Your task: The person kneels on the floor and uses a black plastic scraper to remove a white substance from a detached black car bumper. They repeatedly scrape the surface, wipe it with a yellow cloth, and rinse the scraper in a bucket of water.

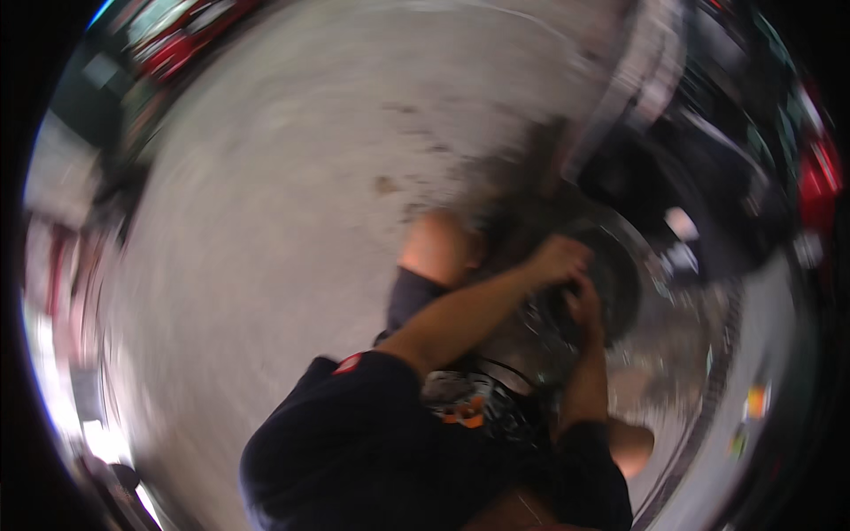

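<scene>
My left hand (560, 260) and my right hand (584, 304) are close together, fingers curled, over a dark round thing (620, 292), too blurred to tell if a basin or a tyre. Whatever is between my fingers is too smeared to make out. Below my arms is a black item with white and orange patterning (456, 403). My bent knee (436, 248) is just left of the round thing. The floor around it looks dark and wet.
A dark vehicle body (699, 177) looms at upper right, with a red shape (819, 168) beyond. Another red object (173, 53) is at upper left. A dark grating strip (717, 380) runs along the right. Concrete floor (248, 221) spreads to my left.
</scene>
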A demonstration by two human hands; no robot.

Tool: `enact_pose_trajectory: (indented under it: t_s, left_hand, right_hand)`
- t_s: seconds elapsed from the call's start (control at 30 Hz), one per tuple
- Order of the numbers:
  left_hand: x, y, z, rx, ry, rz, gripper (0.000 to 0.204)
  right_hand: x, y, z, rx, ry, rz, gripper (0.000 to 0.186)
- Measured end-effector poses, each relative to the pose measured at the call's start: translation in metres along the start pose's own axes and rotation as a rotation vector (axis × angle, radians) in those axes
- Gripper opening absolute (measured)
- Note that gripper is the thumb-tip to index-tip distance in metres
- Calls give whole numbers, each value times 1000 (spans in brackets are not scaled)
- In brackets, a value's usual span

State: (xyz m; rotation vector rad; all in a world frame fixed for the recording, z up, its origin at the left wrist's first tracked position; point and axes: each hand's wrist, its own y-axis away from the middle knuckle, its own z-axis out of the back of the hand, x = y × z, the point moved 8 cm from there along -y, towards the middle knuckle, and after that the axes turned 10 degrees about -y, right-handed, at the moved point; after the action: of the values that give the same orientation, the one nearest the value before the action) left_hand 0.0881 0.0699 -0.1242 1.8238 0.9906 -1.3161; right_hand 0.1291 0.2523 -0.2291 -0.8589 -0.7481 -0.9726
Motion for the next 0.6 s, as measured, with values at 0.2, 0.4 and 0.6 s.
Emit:
enact_pose_trajectory:
  t_s: [0.2, 0.4, 0.6]
  left_hand:
    - [18, -27, -18, -179, 258, 416, 52]
    - [-9, -58, -84, -98, 647, 275, 63]
    - [-44, -81, -116, -82, 597, 70, 40]
  right_hand:
    - [143, -11, 52, -66, 487, -36, 53]
    - [251, -28, 128, -104, 894, 282, 47]
    - [305, -69, 188, -96, 1096, 613, 44]
